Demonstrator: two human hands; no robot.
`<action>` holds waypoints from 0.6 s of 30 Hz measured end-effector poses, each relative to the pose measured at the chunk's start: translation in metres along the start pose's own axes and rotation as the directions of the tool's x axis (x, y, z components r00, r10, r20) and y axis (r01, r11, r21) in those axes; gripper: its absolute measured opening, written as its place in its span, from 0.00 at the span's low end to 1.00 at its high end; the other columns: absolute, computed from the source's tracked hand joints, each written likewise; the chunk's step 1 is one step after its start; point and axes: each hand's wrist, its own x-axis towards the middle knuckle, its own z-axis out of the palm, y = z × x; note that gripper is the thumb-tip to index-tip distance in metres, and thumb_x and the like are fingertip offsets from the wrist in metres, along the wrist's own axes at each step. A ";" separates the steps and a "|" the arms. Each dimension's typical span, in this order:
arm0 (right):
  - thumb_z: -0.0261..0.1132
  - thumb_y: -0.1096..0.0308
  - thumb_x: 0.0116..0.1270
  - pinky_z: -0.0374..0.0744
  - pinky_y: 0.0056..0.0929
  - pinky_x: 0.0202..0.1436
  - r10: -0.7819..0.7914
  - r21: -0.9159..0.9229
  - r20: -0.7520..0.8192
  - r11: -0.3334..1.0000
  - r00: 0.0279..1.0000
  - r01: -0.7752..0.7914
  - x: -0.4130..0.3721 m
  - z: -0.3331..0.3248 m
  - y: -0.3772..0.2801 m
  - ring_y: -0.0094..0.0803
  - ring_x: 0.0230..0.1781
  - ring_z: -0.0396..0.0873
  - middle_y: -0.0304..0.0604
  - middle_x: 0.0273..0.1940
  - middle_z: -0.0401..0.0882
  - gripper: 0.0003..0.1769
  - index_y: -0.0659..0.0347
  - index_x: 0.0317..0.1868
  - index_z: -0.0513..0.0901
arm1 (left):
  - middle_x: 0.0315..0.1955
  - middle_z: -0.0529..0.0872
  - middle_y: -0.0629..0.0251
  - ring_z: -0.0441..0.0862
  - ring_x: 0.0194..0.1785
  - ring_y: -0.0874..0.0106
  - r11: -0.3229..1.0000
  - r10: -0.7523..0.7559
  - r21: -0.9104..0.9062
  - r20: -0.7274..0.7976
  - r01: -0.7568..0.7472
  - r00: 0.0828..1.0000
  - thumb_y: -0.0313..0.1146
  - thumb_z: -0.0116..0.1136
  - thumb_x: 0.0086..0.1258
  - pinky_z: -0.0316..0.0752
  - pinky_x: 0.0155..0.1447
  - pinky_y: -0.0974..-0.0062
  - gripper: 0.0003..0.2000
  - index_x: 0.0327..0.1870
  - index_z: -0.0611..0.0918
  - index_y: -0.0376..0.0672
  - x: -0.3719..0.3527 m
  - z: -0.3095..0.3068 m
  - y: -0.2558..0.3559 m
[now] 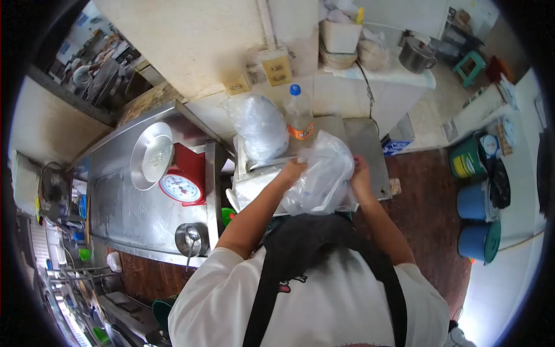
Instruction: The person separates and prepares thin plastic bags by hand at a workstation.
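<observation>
Between my hands is a large, crumpled translucent plastic bag (pixel 325 176), at the near side of the counter in front of my apron. My left hand (pixel 295 170) pinches the bag's left side with bent fingers. On the opposite side my right hand (pixel 361 172) grips its edge, the fingertips partly hidden behind the plastic. What the bag contains, if anything, I cannot make out. Just beyond my left hand sits a bulky clear bag with a pale filling (pixel 263 130). A plastic bottle with a blue cap and orange label (pixel 299 110) stands behind the bag I hold.
A steel counter (pixel 115 208) on the left carries a red dial scale (pixel 188 176) with a metal pan (pixel 153 156), plus a small pot (pixel 192 238) with a spoon. Blue bins (pixel 477 201) line the right wall. A steel pot (pixel 417 55) stands on the back ledge.
</observation>
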 end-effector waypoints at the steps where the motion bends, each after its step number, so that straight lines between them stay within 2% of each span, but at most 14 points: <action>1: 0.63 0.71 0.71 0.76 0.25 0.41 -0.020 -0.097 0.028 0.995 0.999 0.022 -0.007 0.000 0.007 0.26 0.37 0.78 0.40 0.40 0.82 0.12 0.63 0.52 0.80 | 0.47 0.86 0.47 0.85 0.49 0.61 0.987 0.061 0.153 -0.075 -0.049 0.995 0.39 0.62 0.67 0.78 0.53 0.63 0.23 0.56 0.78 0.28 0.012 0.001 -0.024; 2: 0.64 0.71 0.69 0.77 0.26 0.44 -0.038 -0.192 0.062 0.980 0.997 0.049 -0.012 0.000 0.015 0.27 0.39 0.79 0.42 0.41 0.82 0.13 0.64 0.52 0.79 | 0.45 0.86 0.44 0.85 0.49 0.59 0.948 0.136 0.304 -0.140 -0.088 0.981 0.40 0.62 0.66 0.78 0.52 0.63 0.23 0.54 0.79 0.28 0.022 0.004 -0.045; 3: 0.65 0.70 0.68 0.77 0.26 0.44 0.029 -0.151 0.042 0.988 0.999 -0.022 -0.011 0.003 0.043 0.27 0.41 0.79 0.43 0.42 0.82 0.15 0.64 0.53 0.79 | 0.44 0.86 0.41 0.85 0.50 0.58 0.886 0.221 0.449 -0.194 -0.113 0.956 0.41 0.62 0.65 0.78 0.52 0.64 0.23 0.52 0.80 0.27 0.024 0.007 -0.057; 4: 0.66 0.70 0.67 0.77 0.26 0.45 0.095 -0.107 0.026 0.990 0.995 -0.091 -0.002 0.007 0.084 0.27 0.42 0.79 0.44 0.42 0.82 0.16 0.65 0.54 0.79 | 0.43 0.85 0.34 0.85 0.51 0.51 0.854 0.194 0.515 -0.172 -0.080 0.966 0.44 0.62 0.63 0.78 0.52 0.63 0.25 0.49 0.81 0.25 0.019 0.011 -0.046; 6: 0.68 0.68 0.66 0.77 0.26 0.46 0.219 0.016 0.091 0.975 0.971 -0.221 0.024 0.002 0.112 0.28 0.43 0.79 0.46 0.43 0.82 0.19 0.65 0.56 0.78 | 0.46 0.84 0.34 0.84 0.53 0.49 0.861 0.096 0.508 -0.167 0.002 0.981 0.43 0.62 0.63 0.77 0.54 0.61 0.26 0.51 0.81 0.26 0.010 0.015 -0.014; 7: 0.68 0.67 0.65 0.77 0.27 0.46 0.278 0.087 0.172 0.951 0.945 -0.295 0.040 -0.005 0.117 0.29 0.43 0.79 0.46 0.44 0.82 0.21 0.65 0.57 0.77 | 0.47 0.84 0.34 0.83 0.54 0.48 0.864 0.040 0.501 -0.167 0.050 0.985 0.43 0.62 0.63 0.77 0.55 0.60 0.26 0.52 0.80 0.26 0.004 0.015 -0.006; 8: 0.69 0.66 0.66 0.78 0.27 0.47 0.317 0.069 0.184 0.940 0.931 -0.334 0.040 -0.011 0.113 0.29 0.44 0.79 0.46 0.44 0.82 0.22 0.64 0.58 0.77 | 0.46 0.85 0.35 0.83 0.53 0.45 0.865 0.066 0.501 -0.080 -0.017 0.995 0.43 0.62 0.64 0.76 0.55 0.57 0.25 0.51 0.81 0.27 -0.002 0.006 -0.004; 9: 0.69 0.65 0.66 0.78 0.28 0.47 0.355 0.050 0.195 0.927 0.914 -0.371 0.040 -0.016 0.105 0.30 0.44 0.79 0.46 0.45 0.82 0.23 0.64 0.59 0.77 | 0.43 0.86 0.38 0.84 0.49 0.45 0.847 0.126 0.530 -0.145 -0.031 0.981 0.43 0.63 0.64 0.76 0.54 0.56 0.23 0.49 0.82 0.29 0.011 -0.007 -0.024; 11: 0.70 0.64 0.66 0.78 0.29 0.49 0.384 -0.149 0.069 0.917 0.921 -0.371 0.036 -0.035 0.030 0.30 0.45 0.79 0.46 0.46 0.82 0.25 0.63 0.61 0.76 | 0.42 0.87 0.40 0.84 0.48 0.45 0.730 0.453 0.626 -0.143 -0.274 0.880 0.45 0.63 0.67 0.76 0.53 0.55 0.22 0.48 0.81 0.31 -0.024 -0.019 0.003; 13: 0.68 0.62 0.69 0.78 0.30 0.51 0.040 -0.147 -0.038 0.988 0.999 -0.045 0.023 -0.038 -0.043 0.31 0.46 0.79 0.44 0.47 0.81 0.24 0.62 0.61 0.76 | 0.43 0.86 0.40 0.85 0.49 0.50 0.727 0.393 0.671 -0.230 -0.147 0.890 0.46 0.64 0.68 0.76 0.54 0.59 0.23 0.50 0.81 0.31 -0.067 -0.030 0.048; 15: 0.67 0.63 0.69 0.77 0.30 0.53 -0.187 -0.133 -0.017 0.974 0.982 0.183 0.005 -0.028 -0.126 0.30 0.47 0.79 0.43 0.47 0.81 0.23 0.60 0.61 0.77 | 0.44 0.87 0.46 0.85 0.49 0.59 0.873 0.384 0.419 -0.279 -0.248 0.880 0.46 0.64 0.69 0.76 0.54 0.65 0.22 0.50 0.81 0.34 -0.103 -0.033 0.085; 16: 0.68 0.64 0.68 0.77 0.30 0.53 -0.256 -0.169 0.064 0.950 0.965 0.263 -0.010 -0.017 -0.164 0.32 0.47 0.79 0.43 0.47 0.81 0.23 0.60 0.61 0.77 | 0.45 0.87 0.50 0.84 0.49 0.63 0.896 0.423 0.249 -0.220 -0.369 0.879 0.46 0.64 0.69 0.76 0.55 0.67 0.21 0.50 0.81 0.35 -0.118 -0.028 0.100; 17: 0.68 0.65 0.66 0.77 0.31 0.54 -0.319 -0.196 0.144 0.918 0.937 0.343 -0.025 -0.003 -0.196 0.34 0.47 0.80 0.43 0.47 0.81 0.24 0.60 0.61 0.77 | 0.45 0.87 0.53 0.83 0.50 0.66 0.882 0.471 0.064 -0.167 -0.467 0.866 0.46 0.64 0.70 0.75 0.56 0.69 0.21 0.50 0.81 0.36 -0.132 -0.023 0.114; 18: 0.69 0.65 0.65 0.77 0.31 0.54 -0.446 -0.234 0.280 0.827 0.850 0.511 -0.035 0.010 -0.222 0.36 0.47 0.80 0.45 0.48 0.81 0.24 0.60 0.61 0.77 | 0.45 0.87 0.57 0.83 0.50 0.70 0.831 0.527 -0.129 -0.123 -0.540 0.841 0.46 0.64 0.70 0.75 0.56 0.71 0.20 0.50 0.82 0.38 -0.144 -0.017 0.128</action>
